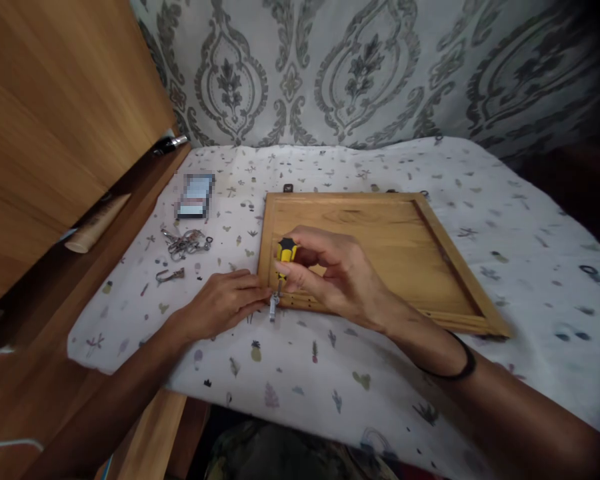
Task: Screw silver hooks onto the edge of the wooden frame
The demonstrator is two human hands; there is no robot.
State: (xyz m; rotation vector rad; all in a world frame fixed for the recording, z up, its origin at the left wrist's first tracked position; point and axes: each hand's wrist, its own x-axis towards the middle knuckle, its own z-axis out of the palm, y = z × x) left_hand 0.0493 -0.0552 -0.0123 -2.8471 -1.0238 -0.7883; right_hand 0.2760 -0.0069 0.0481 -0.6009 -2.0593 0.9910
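A pale grey wall (290, 80) with dark, ornate leaf medallions stood across the far side. On the left, a large wooden panel (55, 100) with brown grain leaned into view above a darker wooden ledge (147, 200). A white cloth (300, 373), printed with small plants and pineapples, spread across the middle, meeting the wall. The far right fell into deep shadow, while soft, dim light lay over the rest.

Yellow-black screwdriver (287, 251) at metal fitting (273, 309)
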